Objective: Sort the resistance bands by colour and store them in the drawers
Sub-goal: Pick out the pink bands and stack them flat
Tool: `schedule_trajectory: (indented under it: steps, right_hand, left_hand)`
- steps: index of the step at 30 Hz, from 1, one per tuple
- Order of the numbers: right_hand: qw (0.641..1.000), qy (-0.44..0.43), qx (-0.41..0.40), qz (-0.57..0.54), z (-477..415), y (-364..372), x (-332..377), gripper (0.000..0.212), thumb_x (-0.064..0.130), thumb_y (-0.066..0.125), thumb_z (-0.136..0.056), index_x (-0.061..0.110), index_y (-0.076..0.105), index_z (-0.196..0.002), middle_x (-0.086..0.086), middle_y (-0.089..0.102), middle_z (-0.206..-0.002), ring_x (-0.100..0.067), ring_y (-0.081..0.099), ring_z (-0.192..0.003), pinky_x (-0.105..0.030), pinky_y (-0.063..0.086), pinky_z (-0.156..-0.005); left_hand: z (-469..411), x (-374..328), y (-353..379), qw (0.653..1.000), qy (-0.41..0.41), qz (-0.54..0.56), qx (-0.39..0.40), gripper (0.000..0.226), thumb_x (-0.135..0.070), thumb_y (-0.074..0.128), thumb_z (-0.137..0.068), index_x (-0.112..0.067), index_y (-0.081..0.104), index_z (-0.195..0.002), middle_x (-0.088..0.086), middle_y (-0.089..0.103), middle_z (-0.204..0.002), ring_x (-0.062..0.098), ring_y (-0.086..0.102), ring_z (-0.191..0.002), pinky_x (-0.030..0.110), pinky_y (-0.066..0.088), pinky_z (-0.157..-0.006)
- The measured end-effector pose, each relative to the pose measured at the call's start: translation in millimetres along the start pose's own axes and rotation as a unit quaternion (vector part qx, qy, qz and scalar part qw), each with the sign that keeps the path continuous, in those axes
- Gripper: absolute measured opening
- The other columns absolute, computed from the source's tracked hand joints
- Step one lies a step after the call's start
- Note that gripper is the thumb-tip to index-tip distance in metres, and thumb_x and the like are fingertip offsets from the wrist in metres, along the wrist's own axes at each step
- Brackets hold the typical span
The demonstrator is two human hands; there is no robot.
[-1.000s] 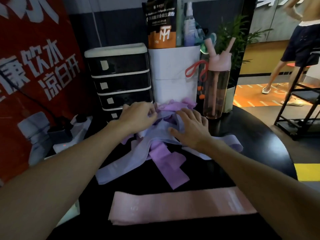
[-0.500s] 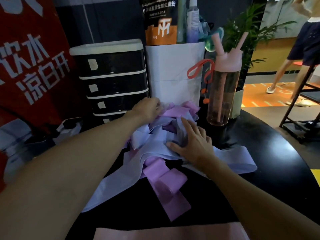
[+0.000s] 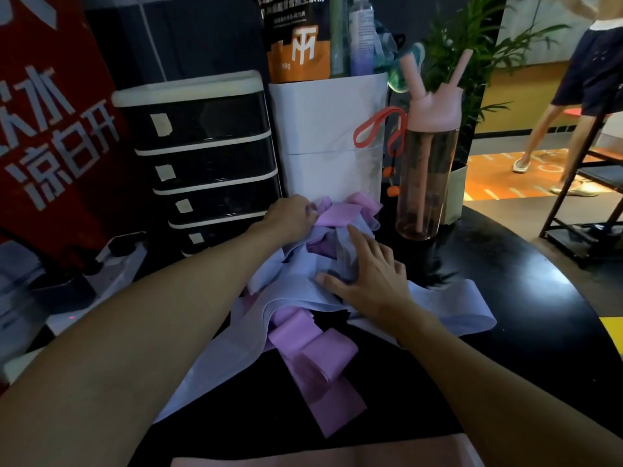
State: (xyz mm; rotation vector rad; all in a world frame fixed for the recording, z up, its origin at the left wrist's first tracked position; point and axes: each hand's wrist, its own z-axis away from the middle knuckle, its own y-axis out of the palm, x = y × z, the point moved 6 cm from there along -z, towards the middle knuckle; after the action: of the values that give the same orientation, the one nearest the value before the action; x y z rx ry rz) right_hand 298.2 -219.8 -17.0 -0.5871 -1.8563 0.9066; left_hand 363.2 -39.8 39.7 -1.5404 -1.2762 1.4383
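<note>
A tangled heap of resistance bands lies on the black table (image 3: 526, 318). Pale lavender bands (image 3: 451, 306) spread left and right, and brighter purple bands (image 3: 320, 362) trail toward me. My left hand (image 3: 290, 214) pinches a purple band (image 3: 337, 215) at the far top of the heap. Fingers spread, my right hand (image 3: 367, 281) lies flat on the lavender bands in the middle. A pink band (image 3: 320, 458) lies along the near table edge. The black drawer unit (image 3: 202, 163) with several shut drawers stands behind my left hand.
A white bag (image 3: 330, 139) with a pouch and bottles stands behind the heap. A pink water bottle (image 3: 428, 170) is to its right, a plant behind it. A red banner fills the left. A person walks at the far right beside a black rack (image 3: 590, 210).
The camera has moved closer and dipped. My left hand has reached farther back to the top of the heap and closed on a purple band. My right hand stays pressed on the lavender bands.
</note>
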Motion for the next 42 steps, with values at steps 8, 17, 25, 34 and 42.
schedule_trajectory:
  steps: [8, 17, 25, 34, 42]
  right_hand:
    - [1.0, -0.003, -0.004, -0.002, -0.1, 0.2, -0.7, 0.101, 0.079, 0.055, -0.074, 0.039, 0.006, -0.153, 0.009, 0.019, -0.159, -0.019, 0.02, -0.143, -0.044, 0.02, -0.112]
    - [0.998, 0.04, 0.026, -0.04, -1.4, -5.0, -0.6, 0.072, 0.059, 0.046, -0.092, 0.037, 0.014, -0.152, 0.008, 0.023, -0.158, -0.018, 0.021, -0.144, -0.044, 0.018, -0.113]
    - [0.996, 0.022, -0.038, -0.074, -6.4, -59.6, 33.3, 0.053, 0.05, 0.045, -0.096, 0.026, 0.037, -0.143, -0.003, 0.042, -0.146, -0.029, 0.034, -0.133, -0.049, 0.027, -0.108]
    - [0.966, -0.11, -0.086, -0.216, 15.2, -127.2, 117.1, 0.05, 0.029, 0.066, -0.091, 0.015, 0.046, -0.135, -0.002, 0.058, -0.122, -0.017, 0.051, -0.117, -0.036, 0.044, -0.099]
    - [0.94, -0.158, -0.11, -0.283, 35.9, -158.6, 175.3, 0.033, 0.022, 0.071, -0.088, 0.01, 0.061, -0.117, -0.002, 0.067, -0.103, -0.013, 0.063, -0.095, -0.016, 0.051, -0.082]
  left_hand:
    - [9.4, -4.7, -5.7, 0.991, 0.041, 0.122, -0.043, 0.029, -0.031, 0.049, -0.081, -0.012, 0.044, -0.059, 0.004, 0.046, -0.067, 0.032, 0.052, -0.074, 0.034, 0.033, -0.062]
    - [46.4, -23.1, -58.6, 0.968, 0.103, 0.196, -0.115, 0.044, 0.003, 0.055, -0.088, 0.004, 0.059, -0.132, 0.016, 0.055, -0.135, 0.026, 0.053, -0.126, 0.02, 0.034, -0.107]
    - [105.4, -38.8, -128.0, 0.926, 0.136, 0.296, -0.192, 0.047, 0.012, 0.054, -0.084, 0.002, 0.061, -0.13, 0.004, 0.056, -0.127, 0.016, 0.056, -0.12, 0.023, 0.043, -0.106]
    - [164.2, -45.1, -191.4, 0.901, 0.172, 0.302, -0.258, 0.045, 0.011, 0.053, -0.086, -0.009, 0.067, -0.125, 0.001, 0.064, -0.128, 0.014, 0.064, -0.109, 0.03, 0.052, -0.1]
    - [217.2, -55.5, -241.3, 0.867, 0.195, 0.34, -0.309, 0.046, 0.013, 0.055, -0.089, -0.009, 0.062, -0.129, 0.001, 0.061, -0.131, 0.009, 0.063, -0.112, 0.019, 0.052, -0.093]
